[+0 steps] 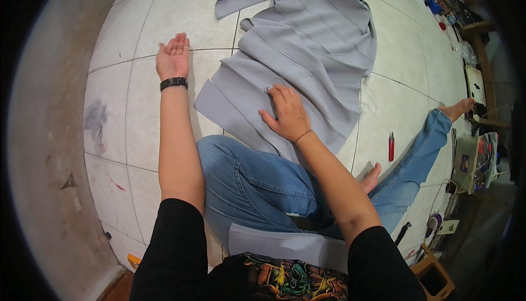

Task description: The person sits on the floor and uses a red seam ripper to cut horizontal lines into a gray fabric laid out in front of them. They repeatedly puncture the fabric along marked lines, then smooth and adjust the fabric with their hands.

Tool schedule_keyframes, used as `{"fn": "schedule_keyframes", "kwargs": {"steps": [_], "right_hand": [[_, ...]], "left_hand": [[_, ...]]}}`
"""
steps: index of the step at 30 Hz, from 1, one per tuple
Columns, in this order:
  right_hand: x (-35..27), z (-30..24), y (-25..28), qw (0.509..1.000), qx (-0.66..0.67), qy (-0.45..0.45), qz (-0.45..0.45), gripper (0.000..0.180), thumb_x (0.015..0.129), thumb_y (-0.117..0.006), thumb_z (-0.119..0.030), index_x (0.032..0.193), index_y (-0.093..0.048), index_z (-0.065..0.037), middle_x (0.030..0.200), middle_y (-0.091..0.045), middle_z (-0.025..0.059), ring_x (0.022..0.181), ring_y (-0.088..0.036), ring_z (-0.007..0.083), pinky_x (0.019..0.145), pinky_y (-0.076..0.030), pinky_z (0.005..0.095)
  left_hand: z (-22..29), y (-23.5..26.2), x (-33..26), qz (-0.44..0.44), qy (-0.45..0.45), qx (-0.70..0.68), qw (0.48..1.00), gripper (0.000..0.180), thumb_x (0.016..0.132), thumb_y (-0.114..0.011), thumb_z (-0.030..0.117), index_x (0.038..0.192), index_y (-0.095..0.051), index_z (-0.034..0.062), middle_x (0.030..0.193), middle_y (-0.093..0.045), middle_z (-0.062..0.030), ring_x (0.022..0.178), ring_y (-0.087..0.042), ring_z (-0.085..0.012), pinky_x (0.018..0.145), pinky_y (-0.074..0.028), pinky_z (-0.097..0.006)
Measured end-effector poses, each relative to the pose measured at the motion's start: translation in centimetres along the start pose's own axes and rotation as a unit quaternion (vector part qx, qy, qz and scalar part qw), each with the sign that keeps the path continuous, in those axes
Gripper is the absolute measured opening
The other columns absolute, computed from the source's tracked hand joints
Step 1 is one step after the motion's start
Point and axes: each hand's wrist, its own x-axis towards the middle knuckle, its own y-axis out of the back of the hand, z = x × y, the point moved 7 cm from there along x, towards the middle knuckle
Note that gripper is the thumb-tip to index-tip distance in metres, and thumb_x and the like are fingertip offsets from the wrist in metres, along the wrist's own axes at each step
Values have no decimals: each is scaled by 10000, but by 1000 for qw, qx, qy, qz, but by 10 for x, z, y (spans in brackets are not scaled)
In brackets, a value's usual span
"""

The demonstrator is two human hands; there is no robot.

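The person sits on a white tiled floor [164, 21] with a large grey pleated cloth [318, 43] spread out ahead of the knees; everything else is placed against that cloth. The right hand [287, 115] lies on the cloth's near edge, palm down, its fingers [274, 94] curled over a small pale object; what that object is cannot be told, and whether the fingers truly pinch it is not clear either. The left hand [173, 57] rests well to the left of the cloth, apart from it, flat on the bare tiles with the palm turned up and the fingers loose, grasping nothing. A black wristband [173, 83] circles that wrist. Just below the cloth's near edge come the person's blue jeans [246, 180], and a second grey piece [279, 243] lies across the lap, nearer the body. To the right of the cloth, on the tiles beside the outstretched leg, lies a small red tool [391, 146], apart from both hands.
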Motion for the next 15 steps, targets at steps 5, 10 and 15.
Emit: {"fn": "schedule_keyframes", "kwargs": {"steps": [5, 10, 15], "right_hand": [[1, -2, 0, 1000, -5, -2, 3, 596, 861, -831, -264, 1350, -598, -16, 1368, -600, 179, 1217, -577, 375, 1019, -474, 454], [1, -2, 1, 1000, -4, -8, 3, 586, 860, -835, -270, 1335, -600, -19, 1367, -601, 180, 1215, -578, 376, 1017, -476, 456], [-1, -2, 2, 1000, -7, -7, 4, 587, 860, -836, -267, 1336, -598, -21, 1362, -600, 179, 1212, -578, 377, 1024, -477, 456]], "left_hand": [[-2, -59, -60, -301, 226, 362, 852, 940, 1061, -331, 775, 1020, -779, -51, 868, -787, -156, 783, -763, -194, 752, -588, -310], [-29, -76, -75, -219, 93, 773, 589, 1017, 1007, -360, 864, 881, -801, -44, 749, -766, -179, 723, -752, -252, 719, -579, -378], [12, -66, -45, -24, -225, 649, 727, 813, 1067, -536, 691, 1204, -699, -94, 1131, -766, -288, 1155, -753, -340, 927, -598, -460]]}}
